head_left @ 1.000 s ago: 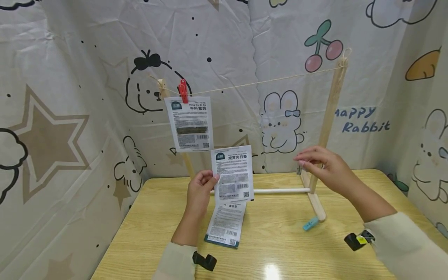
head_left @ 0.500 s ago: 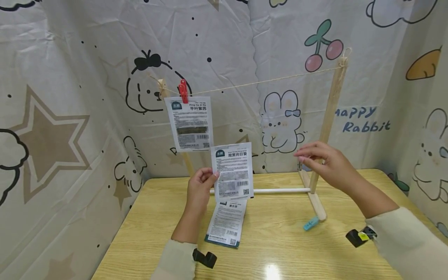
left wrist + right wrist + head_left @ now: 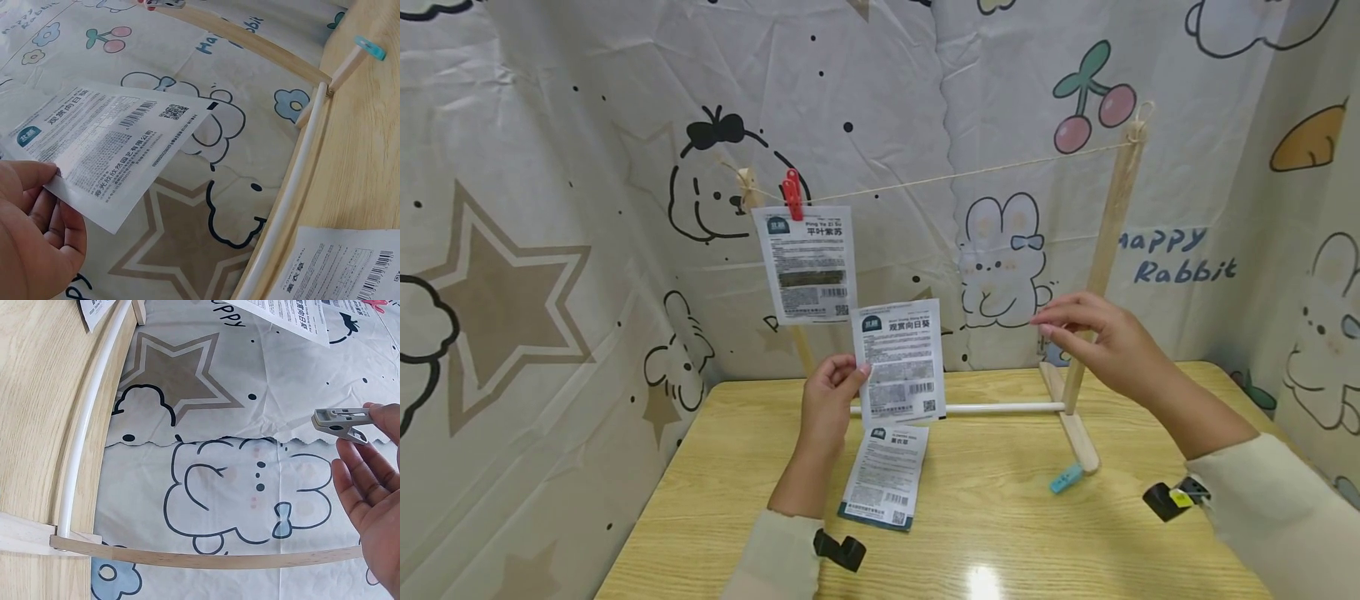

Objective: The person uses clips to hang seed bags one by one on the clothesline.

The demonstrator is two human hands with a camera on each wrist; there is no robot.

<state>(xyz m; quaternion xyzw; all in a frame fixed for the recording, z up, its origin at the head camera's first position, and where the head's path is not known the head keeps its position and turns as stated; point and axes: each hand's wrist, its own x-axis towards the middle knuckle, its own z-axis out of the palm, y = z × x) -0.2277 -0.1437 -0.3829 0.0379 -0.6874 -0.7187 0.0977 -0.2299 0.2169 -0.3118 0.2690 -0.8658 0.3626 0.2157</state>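
Pinching a seed packet [image 3: 898, 360] upright above the counter [image 3: 1000, 533], left hand [image 3: 827, 408] at its 9 o'clock edge; right hand [image 3: 375, 506] fingers pinch a grey clothespin [image 3: 340, 424], seen only by right wrist view.

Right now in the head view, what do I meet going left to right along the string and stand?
Red peg → hanging packet → held packet → right hand, in front of the right post.

Light wooden table [image 3: 1000, 533] at 6 o'clock, glossy with a ceiling-light glare spot [image 3: 981, 581], cartoon-print fabric backdrop [image 3: 587, 167] (stars, rabbits, cherries, a carrot) wrapping round from 9 to 3 o'clock, creased, evenly lit.
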